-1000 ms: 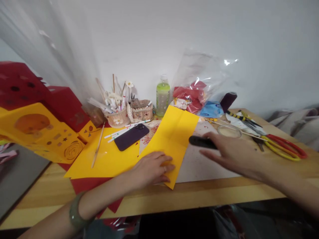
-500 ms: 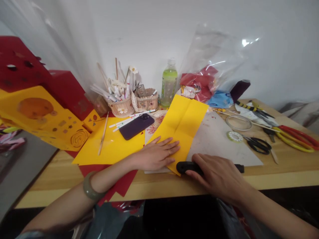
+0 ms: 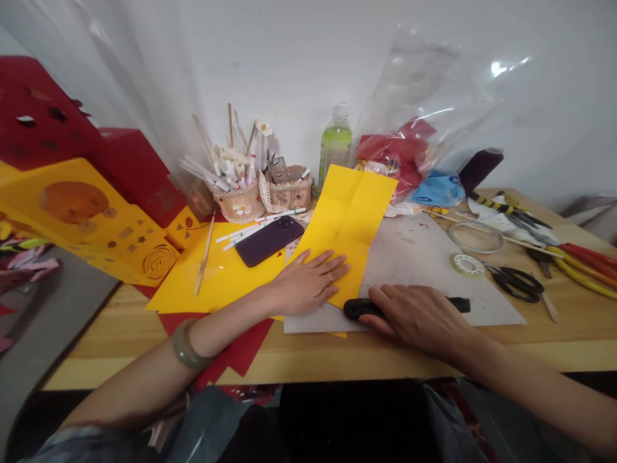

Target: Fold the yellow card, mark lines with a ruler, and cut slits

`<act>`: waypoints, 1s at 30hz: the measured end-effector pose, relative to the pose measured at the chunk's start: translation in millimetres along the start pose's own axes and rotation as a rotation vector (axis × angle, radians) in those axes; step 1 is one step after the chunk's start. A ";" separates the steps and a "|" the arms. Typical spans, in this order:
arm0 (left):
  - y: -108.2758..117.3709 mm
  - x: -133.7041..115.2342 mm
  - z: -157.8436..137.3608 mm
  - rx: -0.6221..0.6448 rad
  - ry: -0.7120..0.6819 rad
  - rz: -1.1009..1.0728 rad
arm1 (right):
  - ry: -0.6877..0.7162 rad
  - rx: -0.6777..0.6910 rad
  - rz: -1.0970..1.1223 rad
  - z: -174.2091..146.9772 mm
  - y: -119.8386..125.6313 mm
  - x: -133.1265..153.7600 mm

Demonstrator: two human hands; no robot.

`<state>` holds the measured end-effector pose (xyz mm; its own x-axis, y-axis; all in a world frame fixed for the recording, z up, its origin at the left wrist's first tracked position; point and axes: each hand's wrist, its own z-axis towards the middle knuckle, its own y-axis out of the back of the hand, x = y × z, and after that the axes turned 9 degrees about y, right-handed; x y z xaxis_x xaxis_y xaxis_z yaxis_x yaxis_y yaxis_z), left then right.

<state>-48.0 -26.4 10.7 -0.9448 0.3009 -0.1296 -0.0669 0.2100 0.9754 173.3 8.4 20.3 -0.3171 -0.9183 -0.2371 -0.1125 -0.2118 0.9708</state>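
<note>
My left hand [image 3: 313,283] lies flat on a creased yellow paper strip [image 3: 354,202], its fingers stretched out and a ring on one of them. The strip's far end lifts off the grey board [image 3: 400,263]. My right hand [image 3: 419,315] is closed around a long black tool [image 3: 359,308] with a rounded end; its kind is unclear. That rounded end points left, by the strip's near corner, and the palm hides the tool's middle.
Left are a dark phone [image 3: 270,241], markers, a wooden stick [image 3: 205,254] and cut-out paper boxes [image 3: 72,212]. Behind stand baskets [image 3: 241,202] and a bottle [image 3: 336,145]. Right are a tape roll [image 3: 466,264], black scissors [image 3: 518,283], a wire coil [image 3: 475,236] and red-yellow handles [image 3: 585,270].
The view has shifted slightly. The yellow strip's near end has moved away from the table's front edge, and a cross crease shows more plainly. Both hands keep their grip and pose.
</note>
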 end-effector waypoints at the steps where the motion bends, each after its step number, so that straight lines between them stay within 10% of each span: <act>1: 0.3 -0.1 -0.2 0.006 0.000 0.004 | 0.013 0.019 -0.013 -0.8 -0.7 -5.2; 7: 0.1 0.6 -0.4 0.010 -0.005 0.008 | -0.040 0.130 -0.103 -17.0 11.0 -44.1; 14: -1.4 0.2 0.7 0.007 -0.004 0.006 | -0.031 0.179 -0.038 2.5 16.5 -13.3; 22: -3.2 2.3 0.3 -0.005 -0.009 -0.002 | -0.300 0.220 -0.106 12.4 10.1 -53.0; 30: -5.6 2.6 1.4 -0.013 -0.017 -0.037 | -0.139 0.240 -0.022 10.4 10.6 -17.4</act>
<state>-49.6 -25.5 4.7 -0.9359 0.3092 -0.1685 -0.1060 0.2089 0.9722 167.8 25.6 34.3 -0.4362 -0.8563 -0.2765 -0.3352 -0.1306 0.9331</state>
